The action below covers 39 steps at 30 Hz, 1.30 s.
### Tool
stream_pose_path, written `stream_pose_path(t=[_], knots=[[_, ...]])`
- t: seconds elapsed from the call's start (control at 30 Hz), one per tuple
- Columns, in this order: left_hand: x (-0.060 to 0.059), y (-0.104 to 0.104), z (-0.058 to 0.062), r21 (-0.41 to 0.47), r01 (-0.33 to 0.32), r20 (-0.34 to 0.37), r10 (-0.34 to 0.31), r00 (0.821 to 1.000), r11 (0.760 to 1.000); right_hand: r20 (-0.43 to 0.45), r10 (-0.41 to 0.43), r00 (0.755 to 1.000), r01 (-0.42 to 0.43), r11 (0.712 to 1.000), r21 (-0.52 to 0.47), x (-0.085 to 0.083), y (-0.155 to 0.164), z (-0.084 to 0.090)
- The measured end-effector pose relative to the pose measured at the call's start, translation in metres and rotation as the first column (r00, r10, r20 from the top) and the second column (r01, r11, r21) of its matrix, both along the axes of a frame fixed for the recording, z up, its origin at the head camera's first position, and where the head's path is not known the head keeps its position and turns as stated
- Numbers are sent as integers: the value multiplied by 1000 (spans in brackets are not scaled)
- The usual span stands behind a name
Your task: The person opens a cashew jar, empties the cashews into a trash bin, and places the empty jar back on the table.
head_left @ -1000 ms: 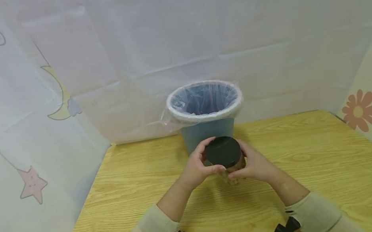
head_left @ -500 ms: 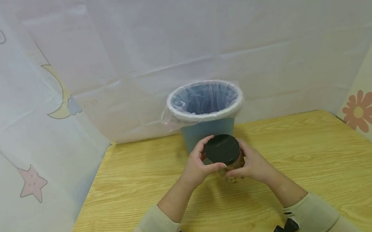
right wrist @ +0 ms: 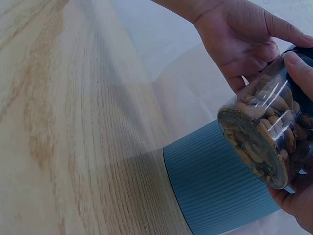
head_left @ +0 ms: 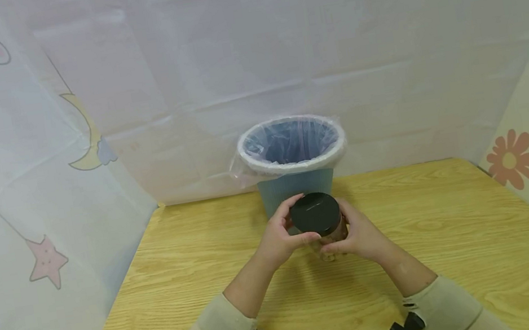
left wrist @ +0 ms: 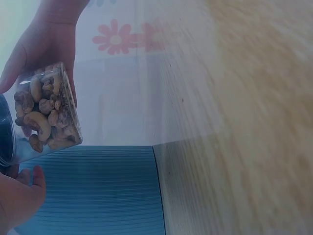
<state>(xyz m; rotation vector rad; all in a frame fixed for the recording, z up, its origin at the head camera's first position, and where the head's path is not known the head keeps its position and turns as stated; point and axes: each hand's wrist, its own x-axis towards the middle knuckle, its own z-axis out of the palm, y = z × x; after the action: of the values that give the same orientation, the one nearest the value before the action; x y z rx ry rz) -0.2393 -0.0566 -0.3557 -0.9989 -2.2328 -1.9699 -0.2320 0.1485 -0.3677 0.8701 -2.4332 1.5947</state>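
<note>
A clear jar of cashew nuts with a black lid is held above the wooden table, just in front of the bin. My left hand grips the lid, thumb and fingers curled round its rim. My right hand wraps round the jar's body from the right. In the right wrist view the left hand shows behind the jar. In the left wrist view the right hand is behind it.
A blue ribbed bin lined with a clear plastic bag stands at the table's back edge, right behind the jar. White sheets with cartoon prints wall in the table on three sides.
The jar and both hands have barely moved; the lid sits a touch further left than a second ago.
</note>
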Motion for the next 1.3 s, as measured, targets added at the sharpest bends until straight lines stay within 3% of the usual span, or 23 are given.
stream_pose_path(t=[0.4, 0.67, 0.97, 1.3], knots=[[3, 1, 1, 3, -15, 6, 15, 1000, 1000, -29, 17, 999, -17, 1000, 5, 0, 1, -2], [3, -1, 6, 101, -32, -6, 32, 999, 994, 27, 13, 1000, -13, 1000, 0, -7, 6, -15], [2, -4, 5, 83, -49, -7, 50, 999, 995, 35, -5, 999, 4, 1000, 18, -17, 11, -29], [1, -6, 5, 86, -39, 2, 39, 999, 996, 62, -19, 998, 18, 1000, 5, -17, 14, -28]])
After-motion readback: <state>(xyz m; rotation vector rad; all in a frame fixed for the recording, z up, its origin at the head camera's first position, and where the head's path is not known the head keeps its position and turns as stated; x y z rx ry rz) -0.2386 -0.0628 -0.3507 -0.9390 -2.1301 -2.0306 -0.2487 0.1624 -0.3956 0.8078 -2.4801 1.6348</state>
